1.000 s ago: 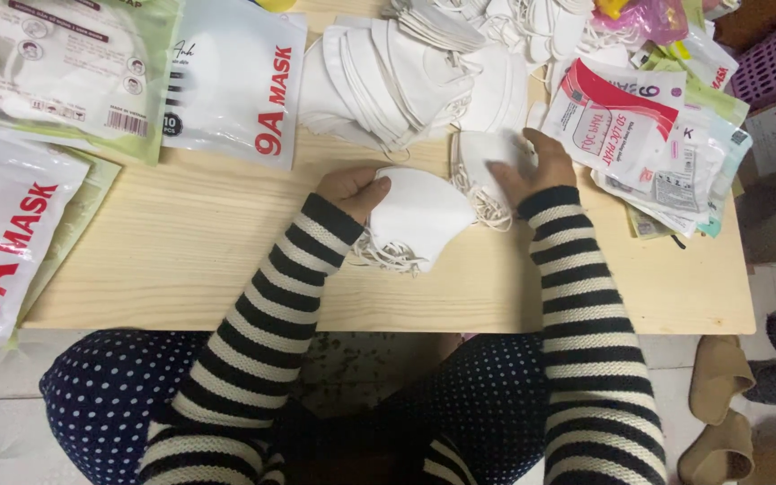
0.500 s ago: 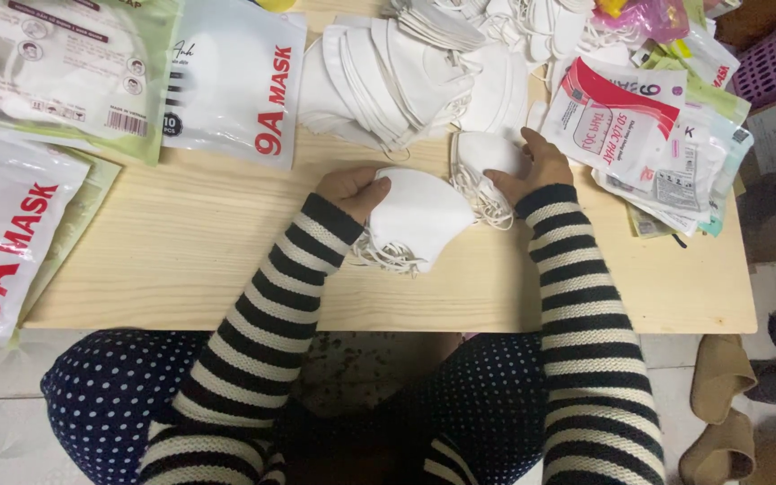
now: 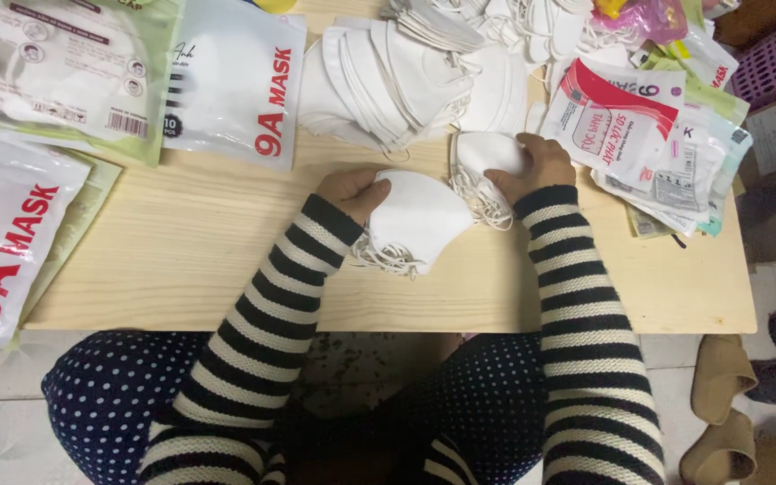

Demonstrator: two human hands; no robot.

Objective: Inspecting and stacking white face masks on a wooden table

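Right hand (image 3: 541, 166) shifted, left hand (image 3: 349, 190) holding masks (image 3: 415, 220)

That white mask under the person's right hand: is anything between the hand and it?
Nothing visible. The right hand rests directly on the small white mask at the edge of the fanned pile of masks. The left hand already holds a stack of white masks on the wooden table.

A light wooden surface (image 3: 181, 260) carries many things. A big heap of white masks (image 3: 406, 72) lies at its far side. Flat mask bags (image 3: 226, 81) lie to the left. A pile of empty packets (image 3: 639, 135) lies to the right. A small stack of masks (image 3: 415, 220) sits near the middle.
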